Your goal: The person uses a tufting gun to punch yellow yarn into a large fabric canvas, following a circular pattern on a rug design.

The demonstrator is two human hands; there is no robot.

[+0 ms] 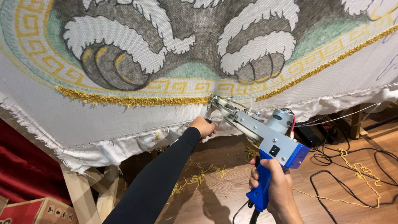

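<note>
A grey metal tufting gun (260,133) with a blue pistol grip points up-left at a stretched white cloth (124,120). My right hand (277,187) is wrapped around the blue grip. My left hand (203,126), in a black sleeve, grips the gun's front handle just under the cloth. The gun's tip (214,100) touches the cloth at a gap in a band of gold tufted yarn (132,100). The cloth bears a drawn design of grey and white curls with a gold key-pattern border.
A wooden frame leg (85,195) stands at the lower left beside a red cardboard box (39,211). Black cables (356,174) and loose yellow yarn (365,172) lie on the wooden floor at right. Yellow yarn scraps (199,176) are scattered under the cloth.
</note>
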